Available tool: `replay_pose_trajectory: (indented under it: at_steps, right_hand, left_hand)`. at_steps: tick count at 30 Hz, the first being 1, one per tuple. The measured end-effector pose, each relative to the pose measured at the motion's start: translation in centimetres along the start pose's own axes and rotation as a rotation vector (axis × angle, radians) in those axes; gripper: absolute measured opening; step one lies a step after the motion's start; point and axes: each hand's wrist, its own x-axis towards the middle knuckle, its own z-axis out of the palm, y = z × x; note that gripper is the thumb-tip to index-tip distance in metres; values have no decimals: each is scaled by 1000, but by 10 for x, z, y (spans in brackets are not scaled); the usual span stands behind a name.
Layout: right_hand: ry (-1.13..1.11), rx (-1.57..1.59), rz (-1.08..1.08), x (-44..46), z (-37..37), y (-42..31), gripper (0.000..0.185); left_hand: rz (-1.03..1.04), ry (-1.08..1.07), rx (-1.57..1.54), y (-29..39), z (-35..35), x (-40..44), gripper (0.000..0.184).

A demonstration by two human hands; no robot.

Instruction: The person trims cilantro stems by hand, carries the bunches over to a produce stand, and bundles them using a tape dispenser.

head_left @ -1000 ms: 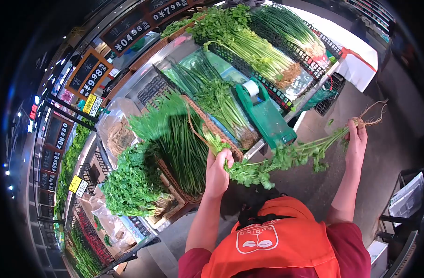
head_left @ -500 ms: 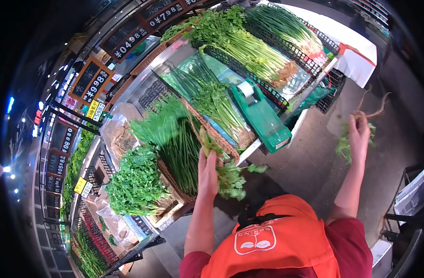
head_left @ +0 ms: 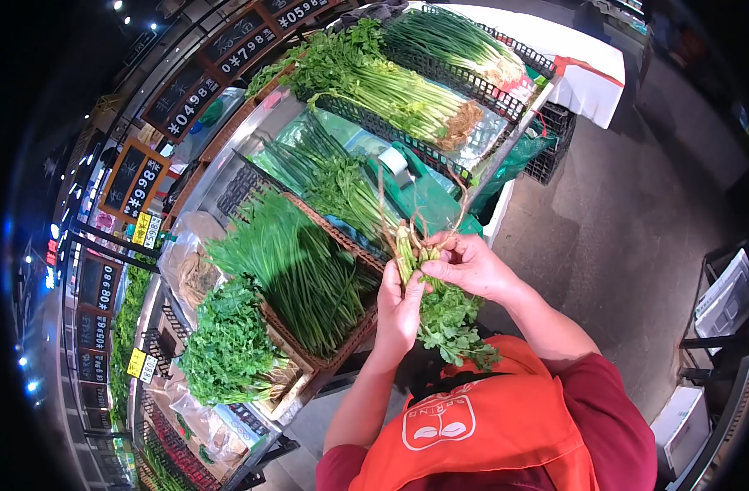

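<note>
My left hand (head_left: pixel 397 315) is closed around the stems of a small bunch of cilantro (head_left: pixel 450 315). Its leaves hang down toward the apron, and long thin roots (head_left: pixel 419 221) stick up above my fingers. Touching the same bunch from the right, my right hand (head_left: pixel 477 268) pinches stems near the root end; where its stems join the others is partly hidden by the fingers. Just left of my hands, a wicker basket (head_left: pixel 321 217) holds long green chives (head_left: pixel 309 278). A pile of leafy cilantro (head_left: pixel 231 344) lies beyond the basket.
Behind my hands is a green tape dispenser (head_left: pixel 428 192), partly covered by roots. Celery (head_left: pixel 407 102) and scallions (head_left: pixel 464 49) lie in black crates at the back. Price boards (head_left: pixel 135 180) line the left. A white box (head_left: pixel 587 74) stands back right, above grey floor (head_left: pixel 587 245).
My right hand has come in from the far right with its rooted sprigs and joined my left hand. The bunch in my left hand is now turned root end up. The view has shifted slightly.
</note>
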Motion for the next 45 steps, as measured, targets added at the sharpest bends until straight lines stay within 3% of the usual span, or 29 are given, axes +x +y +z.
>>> replay_pose_trajectory:
  at_steps: [9,12,15,17,19,22,24,29,32,34,36,38,40,45]
  right_hand:
    - [-19,187,30,-5,1,4,18]
    - [87,-48,47,-6,-4,1,18]
    - [288,25,-25,-13,-28,-7,21]
    - [548,35,99,-20,-59,-9,24]
    - [669,-298,68,-31,-96,-7,22]
    - [972,-1193,-23,-47,-131,-15,16]
    - [967,-1259,-98,-49,-129,-18,14]
    - [1072,-1394,5,-49,-138,-28,12]
    - [1160,-1447,13,-70,-174,-22,13]
    - [1134,-1410,-26,-74,-174,-22,15]
    - [963,-1021,-63,-70,-150,-18,18]
    - [717,-618,-12,-56,-119,-7,18]
    - [424,-314,-15,-45,-68,-23,16]
    - [143,-13,-38,-20,-21,-23,12]
  left_hand:
    - [-1,-23,2,8,5,-3,23]
    - [12,47,4,4,2,-4,19]
    - [-33,99,-179,10,-6,-5,19]
    - [-54,190,-266,12,-16,-5,20]
    - [-54,166,-252,14,-27,-8,21]
    - [-59,129,-159,16,-30,-10,23]
    - [-62,64,-89,18,-22,-10,26]
    - [19,172,183,32,-22,-5,8]
    - [-37,288,133,38,-37,-6,20]
    - [-37,195,131,35,-36,-6,15]
    - [14,65,128,28,-21,-4,17]
    - [-92,73,9,16,-13,-2,27]
    - [-78,49,99,12,-2,1,27]
    - [-93,-13,134,0,9,2,26]
